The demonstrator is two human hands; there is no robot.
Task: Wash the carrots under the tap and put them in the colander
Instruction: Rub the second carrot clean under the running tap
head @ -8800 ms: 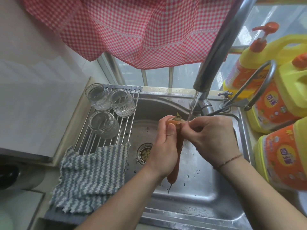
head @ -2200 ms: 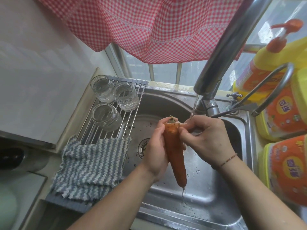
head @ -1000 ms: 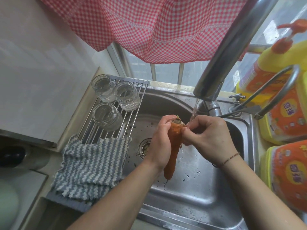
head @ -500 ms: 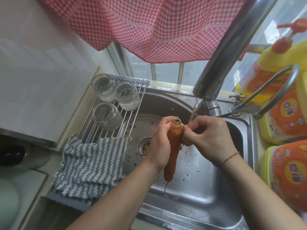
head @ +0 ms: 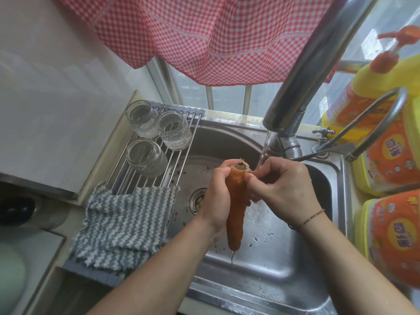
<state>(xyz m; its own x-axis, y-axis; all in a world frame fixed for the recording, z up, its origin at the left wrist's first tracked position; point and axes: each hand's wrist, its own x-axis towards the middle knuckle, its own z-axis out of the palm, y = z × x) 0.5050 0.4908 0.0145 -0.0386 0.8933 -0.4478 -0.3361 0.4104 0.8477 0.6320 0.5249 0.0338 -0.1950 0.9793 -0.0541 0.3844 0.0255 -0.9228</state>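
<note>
Head view. Both forearms enter from the bottom edge and converge over the sink (head: 295,264), wrists raised, meeting just below the tap (head: 302,73).

Left hand (head: 216,196): fingers curled round the upper part of the carrot (head: 236,210) from its left side, thumb tip near the crown. Grasping the carrot.

Right hand (head: 284,189): fingers curled, thumb and fingertips pressed against the carrot's top at its right side, just under the stem end. Thin cord bracelet on this wrist. Grasping the carrot's crown; how the inner fingers lie cannot be told, the back of the hand hides them.

Carrot: held nearly upright over the sink, stem end up, tip pointing down and towards the camera, clear of the sink floor. Water drips from the tip. A thin stream from the tap falls onto the right hand's fingers beside the crown.

Left of the sink: a wire rack (head: 181,123) across its left part carrying three glass jars (head: 145,158); a striped grey cloth (head: 125,226) lies over the rack's near end. Right of the sink: yellow detergent bottles (head: 384,155). Above the sink: a red checked curtain (head: 204,35).
</note>
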